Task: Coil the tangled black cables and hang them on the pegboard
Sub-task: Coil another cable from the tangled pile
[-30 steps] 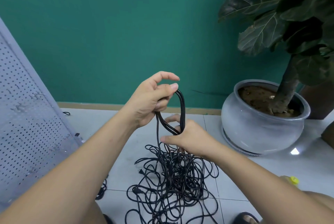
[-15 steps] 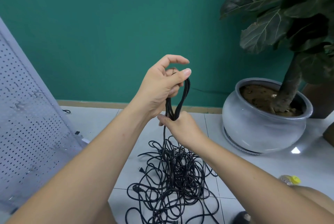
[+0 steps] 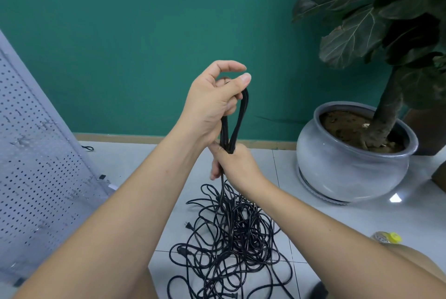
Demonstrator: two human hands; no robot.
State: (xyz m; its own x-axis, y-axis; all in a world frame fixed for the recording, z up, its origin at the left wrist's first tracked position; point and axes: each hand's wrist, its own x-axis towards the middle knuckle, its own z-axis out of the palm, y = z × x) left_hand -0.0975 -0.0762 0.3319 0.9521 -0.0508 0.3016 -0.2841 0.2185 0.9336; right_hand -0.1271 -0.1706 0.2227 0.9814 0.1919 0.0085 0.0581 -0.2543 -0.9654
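1. Cable loop: held left of the grey pot, long axis near vertical, bend uppermost.
2. Left hand: raised, fingers curled through the loop's top.
3. Right hand: fingers gripping the loop's gathered lower strands.
4. Tangled cables: on floor, left of pot.

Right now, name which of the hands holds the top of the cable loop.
The left hand, the higher one, grips the top of the loop; the right hand grips its strands together below.
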